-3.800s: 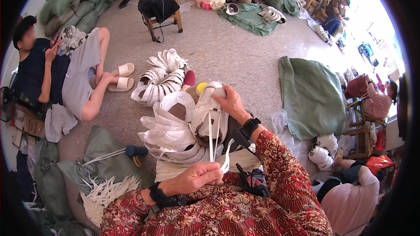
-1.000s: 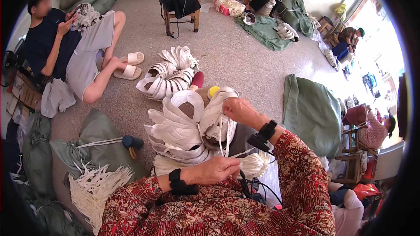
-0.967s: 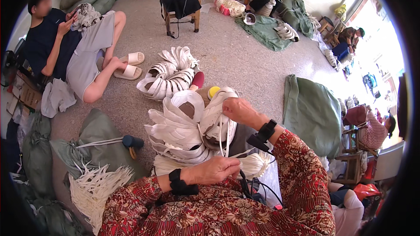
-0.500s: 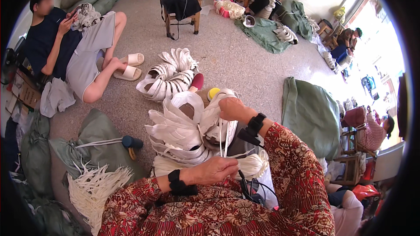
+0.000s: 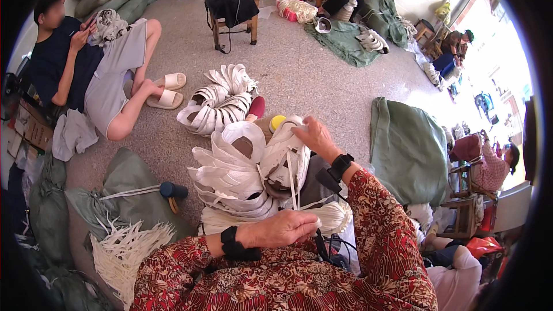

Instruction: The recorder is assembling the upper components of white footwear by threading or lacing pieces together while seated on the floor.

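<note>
A white shoe upper (image 5: 291,151) stands in front of me, with a white shoelace (image 5: 293,183) running down from its eyelets. My left hand (image 5: 280,229) is closed in a pinch on the lace's lower part, low at the front of my lap. The fingers of my right hand (image 5: 320,139) grip the far right edge of the same upper. Close on its left lies a fanned stack of white shoe uppers (image 5: 227,170). Bundles of white laces (image 5: 331,217) lie just beyond my left hand, partly hidden.
More white uppers (image 5: 222,103) lie on the floor ahead. A green sack (image 5: 129,178) with loose laces (image 5: 129,253) and a dark bottle (image 5: 174,189) is at left; green cloth (image 5: 409,150) is at right. A seated person (image 5: 69,63) is at far left, a stool (image 5: 233,17) ahead.
My right hand has turned from a fist over the lace to a grip on the upper's edge, baring more of its front. My left hand has shifted slightly right.
</note>
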{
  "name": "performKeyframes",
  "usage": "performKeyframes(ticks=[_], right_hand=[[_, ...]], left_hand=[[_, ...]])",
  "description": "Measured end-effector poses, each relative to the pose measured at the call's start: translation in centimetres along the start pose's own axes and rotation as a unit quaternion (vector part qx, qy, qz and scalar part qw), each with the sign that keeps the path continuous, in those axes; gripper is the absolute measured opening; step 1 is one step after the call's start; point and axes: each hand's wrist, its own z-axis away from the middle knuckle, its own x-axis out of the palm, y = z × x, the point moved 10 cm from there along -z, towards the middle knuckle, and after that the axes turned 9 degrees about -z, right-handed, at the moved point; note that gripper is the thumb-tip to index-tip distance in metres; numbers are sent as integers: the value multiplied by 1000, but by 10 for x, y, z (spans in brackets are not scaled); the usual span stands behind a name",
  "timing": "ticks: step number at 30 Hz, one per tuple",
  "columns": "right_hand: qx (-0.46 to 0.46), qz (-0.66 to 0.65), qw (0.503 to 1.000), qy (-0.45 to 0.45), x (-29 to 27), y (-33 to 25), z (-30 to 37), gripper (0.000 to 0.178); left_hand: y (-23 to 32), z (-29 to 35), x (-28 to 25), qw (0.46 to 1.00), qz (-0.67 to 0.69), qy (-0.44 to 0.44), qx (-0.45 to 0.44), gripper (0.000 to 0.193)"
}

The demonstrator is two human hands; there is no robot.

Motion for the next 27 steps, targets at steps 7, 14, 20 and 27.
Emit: performKeyframes(ticks=[7, 14, 20, 27], right_hand=[[49, -88, 994, -47, 20, 21, 8, 53], [62, -82, 994, -34, 19, 25, 12, 50], [-9, -131, 979, 157, -63, 4, 55, 38], [193, -448, 864, -125, -13, -13, 156, 21]], left_hand=[[35, 0, -6, 998, -37, 20, 54, 17], [40, 3, -8, 991, -108, 32, 71, 15], [55, 4, -30, 971, -203, 88, 95, 11], [53, 4, -22, 968, -227, 51, 90, 12]])
